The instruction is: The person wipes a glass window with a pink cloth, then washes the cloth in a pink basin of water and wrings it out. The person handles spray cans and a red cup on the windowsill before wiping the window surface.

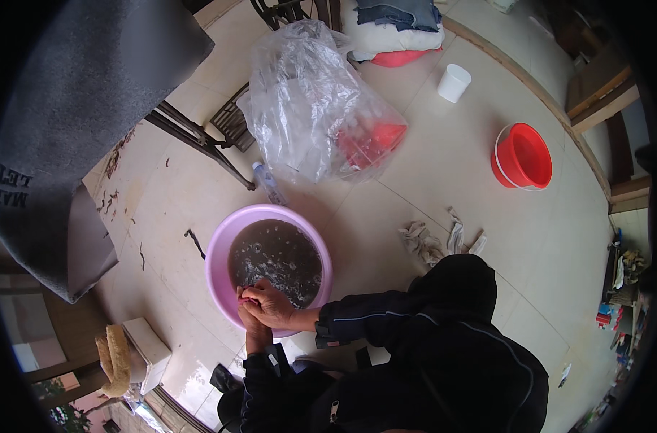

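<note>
A pink plastic basin [216, 260] filled with murky dark water [274, 254] stands on the floor in front of me. Ripples and bubbles cover the water's surface. Over the basin's near edge, my left hand [252, 319] and my right hand [275, 304] are clasped together around a small dark pink piece, apparently wet cloth [247, 299]. Most of that cloth is hidden inside my fingers.
A clear plastic bag [307, 97] with red contents lies beyond the basin, beside a plastic bottle [269, 183]. Crumpled, dirty cloths [421, 242] lie to the right. Farther off stand a red bucket [530, 157] and a white container [454, 83]. Grey fabric [90, 108] hangs at upper left.
</note>
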`<state>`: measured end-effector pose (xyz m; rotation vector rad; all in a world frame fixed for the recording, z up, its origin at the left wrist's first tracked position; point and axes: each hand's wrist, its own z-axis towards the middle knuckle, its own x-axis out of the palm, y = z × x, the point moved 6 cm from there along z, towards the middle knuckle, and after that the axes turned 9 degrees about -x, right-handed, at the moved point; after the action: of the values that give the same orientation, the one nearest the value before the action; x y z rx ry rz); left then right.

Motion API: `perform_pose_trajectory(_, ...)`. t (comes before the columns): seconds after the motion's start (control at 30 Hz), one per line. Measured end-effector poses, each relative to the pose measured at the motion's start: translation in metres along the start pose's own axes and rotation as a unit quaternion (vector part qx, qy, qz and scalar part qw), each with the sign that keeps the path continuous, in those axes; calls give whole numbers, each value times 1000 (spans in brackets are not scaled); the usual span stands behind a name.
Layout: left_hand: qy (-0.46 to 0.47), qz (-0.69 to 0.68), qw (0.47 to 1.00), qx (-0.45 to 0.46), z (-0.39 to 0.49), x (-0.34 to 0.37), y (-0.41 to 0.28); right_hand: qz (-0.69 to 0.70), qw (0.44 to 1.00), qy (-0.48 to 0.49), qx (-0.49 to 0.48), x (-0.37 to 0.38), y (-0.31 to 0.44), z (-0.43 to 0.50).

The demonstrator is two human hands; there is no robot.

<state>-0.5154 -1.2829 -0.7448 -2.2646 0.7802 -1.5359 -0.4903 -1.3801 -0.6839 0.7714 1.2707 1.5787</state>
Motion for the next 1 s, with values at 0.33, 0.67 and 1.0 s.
perform_pose_trajectory(0.33, -124, 33, 991, -30, -2, -9, 10, 9, 998, 17, 60, -8, -14, 10)
perform_pose_trajectory(0.67, -217, 10, 975, -40, -6, 7, 34, -22, 985, 5, 170, -25, -57, 27)
perform_pose_trajectory(1.0, -198, 14, 980, -6, -6, 2, 18, -9, 996, -19, 90, -9, -31, 12)
